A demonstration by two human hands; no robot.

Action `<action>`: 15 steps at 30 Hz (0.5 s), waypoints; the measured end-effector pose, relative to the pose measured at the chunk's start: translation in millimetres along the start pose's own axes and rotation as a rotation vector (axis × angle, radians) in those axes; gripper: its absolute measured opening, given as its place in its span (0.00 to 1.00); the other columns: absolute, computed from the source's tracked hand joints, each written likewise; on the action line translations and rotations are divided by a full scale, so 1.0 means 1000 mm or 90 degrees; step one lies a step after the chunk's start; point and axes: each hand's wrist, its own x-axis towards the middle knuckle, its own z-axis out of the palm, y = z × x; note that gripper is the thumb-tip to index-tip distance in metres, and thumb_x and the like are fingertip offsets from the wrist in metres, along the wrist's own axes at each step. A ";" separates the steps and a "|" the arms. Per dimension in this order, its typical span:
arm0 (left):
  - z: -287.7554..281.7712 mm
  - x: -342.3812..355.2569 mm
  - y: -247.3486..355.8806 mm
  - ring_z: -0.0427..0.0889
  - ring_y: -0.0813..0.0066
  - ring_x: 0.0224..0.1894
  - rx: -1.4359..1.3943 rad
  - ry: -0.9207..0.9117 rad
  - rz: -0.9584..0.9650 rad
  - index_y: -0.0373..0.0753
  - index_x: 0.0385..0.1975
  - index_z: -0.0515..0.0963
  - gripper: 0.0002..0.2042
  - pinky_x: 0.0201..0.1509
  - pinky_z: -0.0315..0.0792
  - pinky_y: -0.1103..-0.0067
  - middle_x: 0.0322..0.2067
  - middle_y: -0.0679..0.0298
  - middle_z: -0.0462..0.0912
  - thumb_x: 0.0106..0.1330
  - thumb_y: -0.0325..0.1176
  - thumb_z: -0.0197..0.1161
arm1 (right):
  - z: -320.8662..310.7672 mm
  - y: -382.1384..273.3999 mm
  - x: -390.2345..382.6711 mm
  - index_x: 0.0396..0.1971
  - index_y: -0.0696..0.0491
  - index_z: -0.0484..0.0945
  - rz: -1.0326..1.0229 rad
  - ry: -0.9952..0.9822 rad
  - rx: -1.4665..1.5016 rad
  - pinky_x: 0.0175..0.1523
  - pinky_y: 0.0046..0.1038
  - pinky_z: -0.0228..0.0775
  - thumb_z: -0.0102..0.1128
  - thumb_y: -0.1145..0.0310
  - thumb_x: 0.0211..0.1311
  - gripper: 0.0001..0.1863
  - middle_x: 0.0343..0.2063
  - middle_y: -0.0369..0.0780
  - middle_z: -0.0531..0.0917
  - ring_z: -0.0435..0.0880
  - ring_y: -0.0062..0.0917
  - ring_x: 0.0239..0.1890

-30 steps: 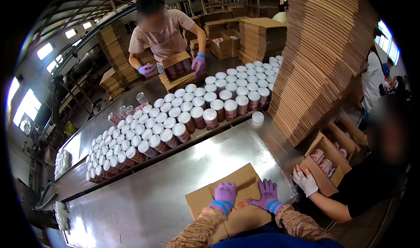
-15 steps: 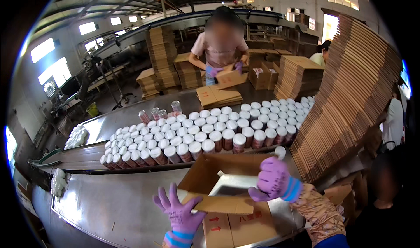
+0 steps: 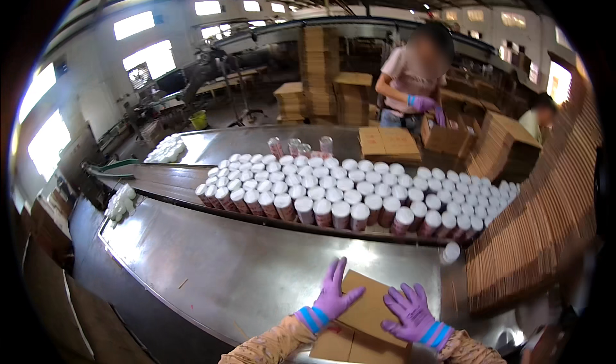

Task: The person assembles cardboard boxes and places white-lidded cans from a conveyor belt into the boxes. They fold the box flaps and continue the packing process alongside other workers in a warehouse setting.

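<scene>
A brown cardboard carton (image 3: pixel 369 309) is at the near edge of the metal table, with a flat panel facing up where its opening was. My left hand (image 3: pixel 330 296), in a purple glove with blue cuff stripes, rests at the panel's left edge with fingers stretched and thumb apart. On the panel's right side lies my right hand (image 3: pixel 414 314), gloved alike, its fingers spread. Neither hand is closed around anything. Beyond the carton stand rows of white-lidded cans (image 3: pixel 333 194) on the conveyor. A single white-lidded can (image 3: pixel 450 253) is apart from them, near my right hand.
A tall leaning stack of flattened cartons (image 3: pixel 526 235) borders the right side. Across the conveyor, a co-worker (image 3: pixel 417 81) in purple gloves handles an open carton (image 3: pixel 446 138) beside flat cartons (image 3: pixel 388 144). White lids (image 3: pixel 120 203) are piled at the left of the metal table (image 3: pixel 212 268).
The open carton now shows a flat panel on top. My right hand has gone from curled to spread on it. My view has swung left; the co-worker has moved to another carton.
</scene>
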 end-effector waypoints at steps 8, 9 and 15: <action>-0.035 0.036 -0.011 0.68 0.56 0.55 -0.184 -0.313 -0.232 0.39 0.58 0.61 0.33 0.50 0.70 0.73 0.49 0.53 0.72 0.55 0.49 0.61 | 0.000 -0.007 -0.057 0.58 0.51 0.53 0.310 0.064 0.741 0.61 0.32 0.58 0.77 0.63 0.33 0.50 0.50 0.47 0.68 0.64 0.34 0.56; -0.032 0.062 -0.012 0.76 0.61 0.45 0.076 -0.183 0.058 0.37 0.56 0.64 0.33 0.45 0.72 0.73 0.41 0.55 0.77 0.54 0.50 0.62 | 0.004 -0.012 -0.059 0.54 0.53 0.60 0.109 0.226 0.455 0.56 0.31 0.64 0.75 0.61 0.36 0.44 0.49 0.48 0.69 0.68 0.37 0.54; 0.038 0.077 -0.057 0.78 0.68 0.31 -0.122 -1.108 -0.321 0.35 0.53 0.66 0.30 0.35 0.72 0.73 0.32 0.60 0.79 0.53 0.46 0.63 | 0.094 0.015 -0.097 0.60 0.51 0.52 -0.178 0.046 0.277 0.62 0.38 0.55 0.62 0.59 0.48 0.40 0.56 0.47 0.63 0.62 0.38 0.59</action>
